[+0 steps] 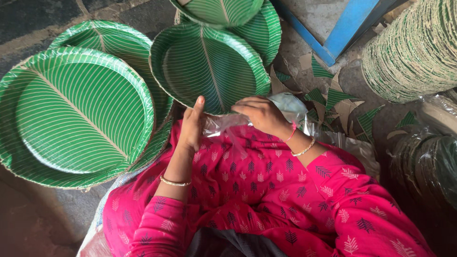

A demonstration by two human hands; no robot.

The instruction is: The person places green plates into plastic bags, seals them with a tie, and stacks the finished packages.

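Two bare hands work at a clear plastic bag point(228, 124) held over the lap of a person in a bright pink patterned garment point(266, 190), seen from above. The left hand point(192, 127) grips the bag's left edge, its fingers curled shut on the film with the thumb pointing up. The right hand point(261, 114) pinches the bag's upper right part, fingers bent down and closed on the plastic. The bag is stretched between the two hands, just in front of a green paper plate point(209, 64) printed like a banana leaf.

The bag looks empty; no plate is inside it as far as can be seen, so any packing appears to be at its start, with the bag only being spread open.

Several more of the same green plates lie loose on the ground: a large stack of plates point(71, 114) to the left and others behind it and at the top point(223, 9). At the upper right stands a tall pile of stacked plates point(414, 47) on its side, edges showing. Green paper scraps point(333, 95) litter the floor near a blue frame point(342, 28). At the right edge, bundles already wrapped in plastic point(428, 162) suggest some packs are finished.
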